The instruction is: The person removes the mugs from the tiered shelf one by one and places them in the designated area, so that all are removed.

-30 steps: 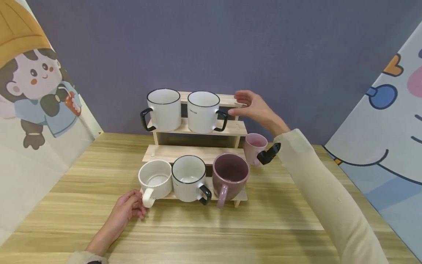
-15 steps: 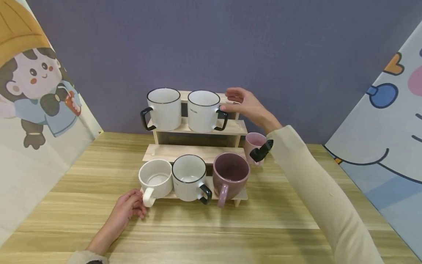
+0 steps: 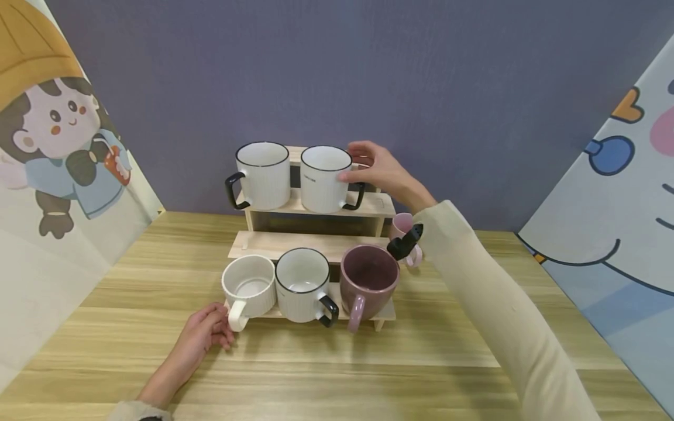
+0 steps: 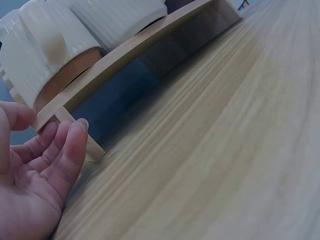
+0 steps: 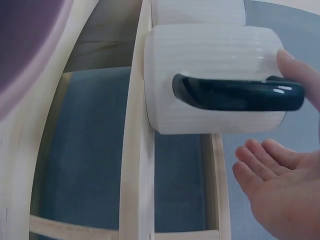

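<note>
In the head view my right hand (image 3: pixel 383 173) is at the right upper mug, a white ribbed mug (image 3: pixel 321 188) with a black rim and black handle. The right wrist view shows the thumb touching this mug (image 5: pixel 220 122) near its rim, above the dark handle (image 5: pixel 235 94); the other fingers extend apart from its wall. My left hand (image 3: pixel 204 328) pinches the front left corner of a stepped wooden shelf (image 3: pixel 295 242). Seen from the left wrist, its thumb lies at the board's end and fingers curl underneath, below a cream mug (image 4: pixel 55 55).
Another white mug (image 3: pixel 264 184) stands left on the upper tier. Along the lowest tier are the cream mug (image 3: pixel 251 286), a black-rimmed white mug (image 3: pixel 300 292) and a mauve mug (image 3: pixel 367 286). A pink cup (image 3: pixel 402 223) stands on the table right of the shelf, partly hidden.
My right hand has moved left, from beside the shelf to the right upper mug, its thumb now touching the mug. The left hand and the mugs keep their places.
</note>
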The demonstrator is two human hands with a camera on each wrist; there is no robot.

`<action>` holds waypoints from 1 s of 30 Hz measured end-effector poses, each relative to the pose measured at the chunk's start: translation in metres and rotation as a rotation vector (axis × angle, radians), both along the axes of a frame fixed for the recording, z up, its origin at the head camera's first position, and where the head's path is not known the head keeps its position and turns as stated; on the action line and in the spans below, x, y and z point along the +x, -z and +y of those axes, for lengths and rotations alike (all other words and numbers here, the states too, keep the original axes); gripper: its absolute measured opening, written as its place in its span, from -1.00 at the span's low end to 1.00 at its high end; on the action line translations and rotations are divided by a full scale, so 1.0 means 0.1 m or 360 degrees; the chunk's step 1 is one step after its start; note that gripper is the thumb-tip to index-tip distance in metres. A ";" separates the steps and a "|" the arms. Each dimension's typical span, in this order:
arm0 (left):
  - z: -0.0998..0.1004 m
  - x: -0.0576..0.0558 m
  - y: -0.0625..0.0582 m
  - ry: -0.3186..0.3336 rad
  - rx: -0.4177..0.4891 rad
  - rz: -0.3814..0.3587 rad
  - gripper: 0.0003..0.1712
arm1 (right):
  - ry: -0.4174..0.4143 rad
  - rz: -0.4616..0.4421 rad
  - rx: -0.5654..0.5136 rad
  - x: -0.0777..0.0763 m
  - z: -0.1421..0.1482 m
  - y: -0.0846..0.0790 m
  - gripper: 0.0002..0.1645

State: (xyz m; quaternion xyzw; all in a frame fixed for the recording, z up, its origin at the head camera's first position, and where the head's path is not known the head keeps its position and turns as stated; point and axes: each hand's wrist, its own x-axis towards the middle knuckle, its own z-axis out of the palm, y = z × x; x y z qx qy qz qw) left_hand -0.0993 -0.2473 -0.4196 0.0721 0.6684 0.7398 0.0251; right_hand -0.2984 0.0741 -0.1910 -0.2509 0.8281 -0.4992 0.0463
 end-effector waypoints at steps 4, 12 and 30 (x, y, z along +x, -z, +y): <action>0.00 0.00 0.01 0.0014 0.0001 0.0005 -0.74 | -0.0021 -0.0026 -0.0032 -0.02 -0.05 0.02 -0.04; -0.01 -0.01 0.01 -0.0002 -0.0018 -0.0013 -0.74 | -0.0048 -0.0056 -0.0077 -0.02 -0.13 0.04 -0.03; -0.02 -0.01 0.03 0.0016 -0.0016 0.0049 -0.73 | -0.0111 -0.0058 0.0080 -0.05 -0.26 -0.01 0.10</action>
